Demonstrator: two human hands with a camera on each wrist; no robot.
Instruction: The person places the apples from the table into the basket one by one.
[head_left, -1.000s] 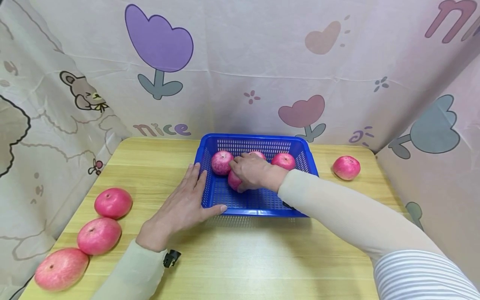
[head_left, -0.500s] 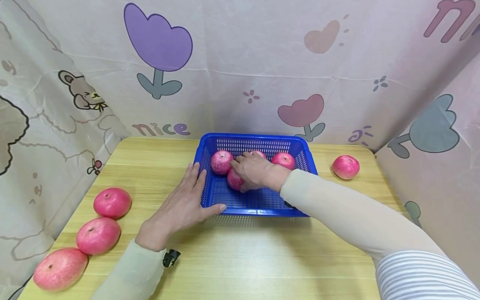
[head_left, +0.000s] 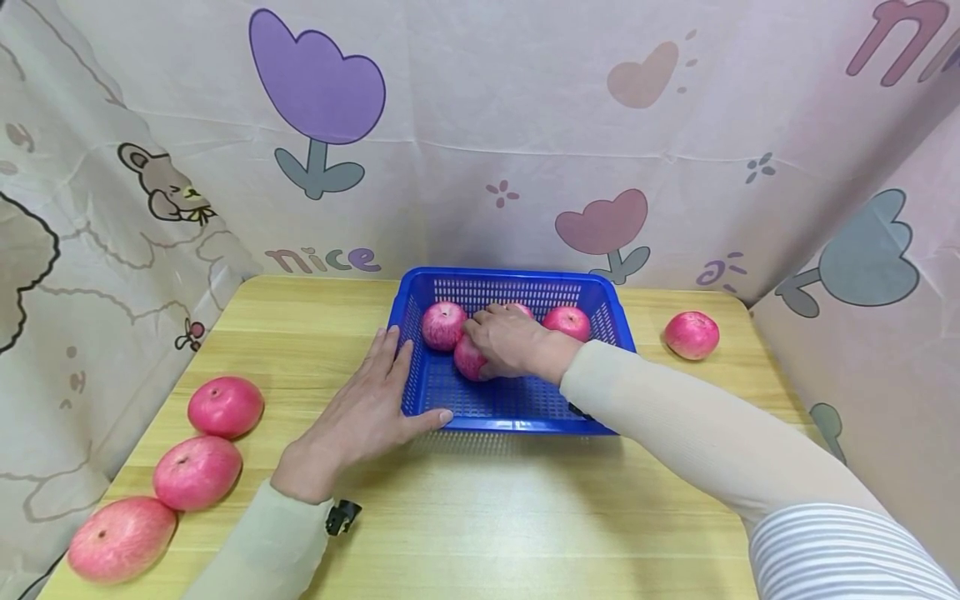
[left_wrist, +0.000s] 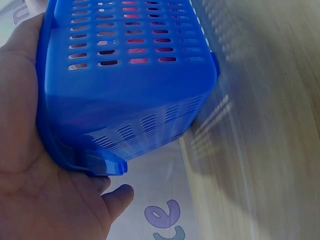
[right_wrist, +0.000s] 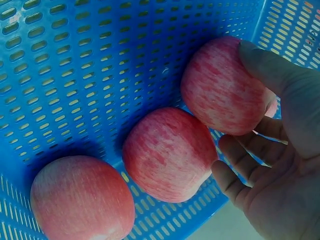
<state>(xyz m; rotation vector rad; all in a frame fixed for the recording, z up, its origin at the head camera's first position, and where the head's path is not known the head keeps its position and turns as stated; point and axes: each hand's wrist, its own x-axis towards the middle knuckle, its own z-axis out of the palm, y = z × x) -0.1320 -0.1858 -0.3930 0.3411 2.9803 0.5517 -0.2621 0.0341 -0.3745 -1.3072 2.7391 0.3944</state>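
Note:
A blue perforated plastic basket [head_left: 517, 426] stands on the wooden table. My left hand [head_left: 363, 408] rests against its left end, fingers straight along the side and thumb at the front rim; the left wrist view shows the palm [left_wrist: 45, 200] against the rim. Inside the basket, my right hand [head_left: 513, 342] grips a red apple [head_left: 469, 359], thumb on one side and fingers curled at the other [right_wrist: 225, 87]. Beside it in the basket are a streaked apple [head_left: 443, 325], an apple [head_left: 519, 309] partly hidden by the hand, and another apple [head_left: 567, 322] toward the right.
On the table's left side, three apples lie in a slanting row: a far one [head_left: 226, 406], a middle one [head_left: 197, 472] and a near one [head_left: 123, 538]. One more apple [head_left: 692, 335] sits right of the basket. A printed cloth [head_left: 465, 108] hangs behind the table.
My right hand has shifted very slightly to the right on the apple over the last second. The left hand, basket and other apples have stayed in place.

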